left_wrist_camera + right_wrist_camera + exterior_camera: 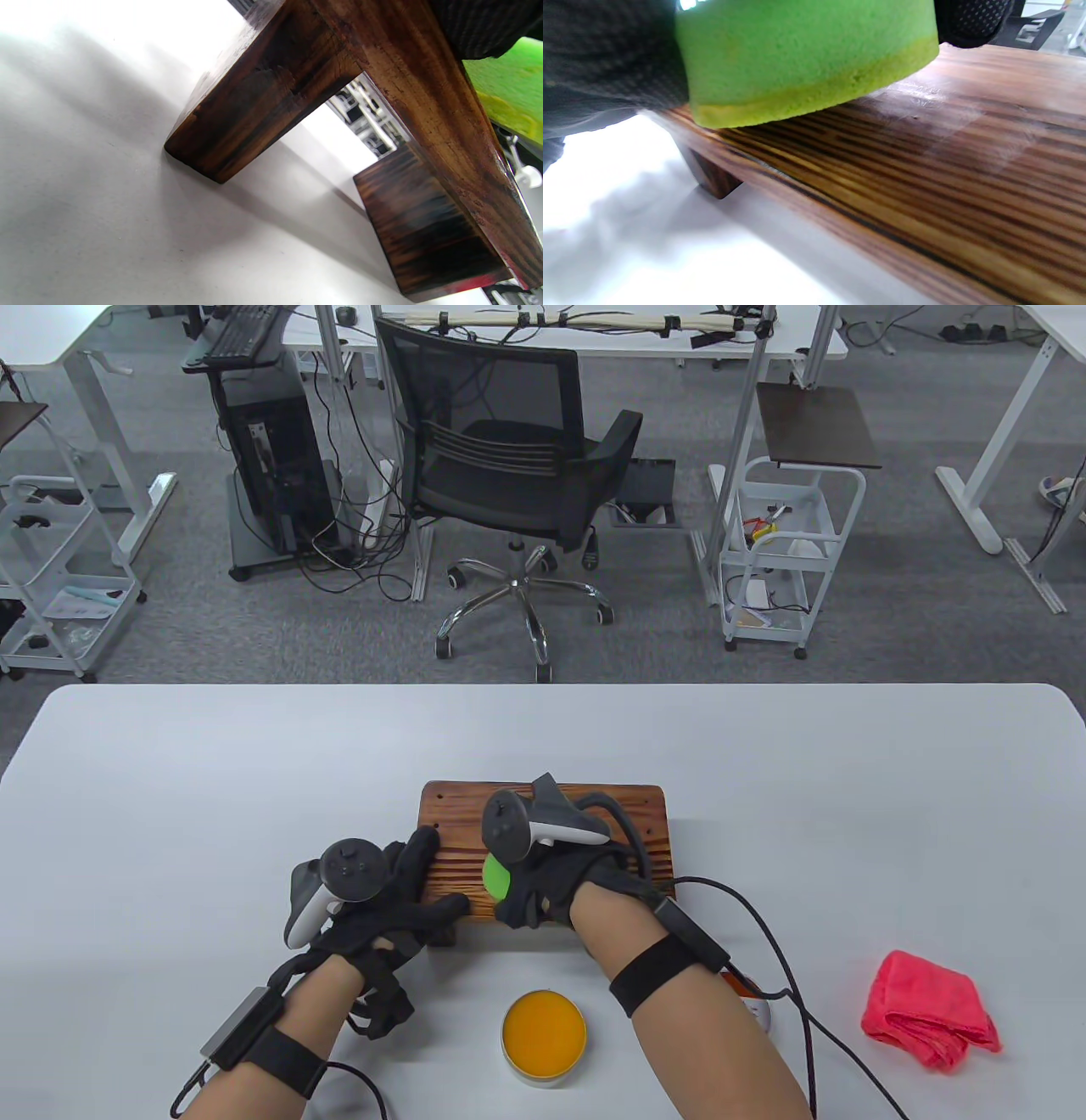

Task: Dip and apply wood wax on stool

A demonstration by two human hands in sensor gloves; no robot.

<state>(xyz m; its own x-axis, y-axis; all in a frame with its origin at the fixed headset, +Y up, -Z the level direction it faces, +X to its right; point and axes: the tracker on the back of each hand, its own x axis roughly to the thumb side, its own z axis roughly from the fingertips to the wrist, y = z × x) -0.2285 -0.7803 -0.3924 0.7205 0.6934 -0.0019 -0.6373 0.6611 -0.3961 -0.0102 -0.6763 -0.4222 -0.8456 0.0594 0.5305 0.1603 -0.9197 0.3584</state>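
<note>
A low dark wooden stool (458, 823) stands on the white table (170, 780) at centre. My right hand (543, 891) grips a round green sponge (496, 878) and presses it on the stool's top near its front edge. The right wrist view shows the sponge (806, 59) with a yellowish waxed rim against the striped wood (925, 178). My left hand (407, 891) holds the stool's front left corner, fingers (422, 847) on top and thumb at the front edge. The left wrist view looks up at the stool's legs (246, 110). An open tin of orange wax (543, 1037) sits near the table's front edge.
A folded pink cloth (929, 1010) lies at the right front of the table. A small white and orange object (751, 997) peeks out behind my right forearm. Beyond the table stand an office chair (509, 466) and white carts (785, 543).
</note>
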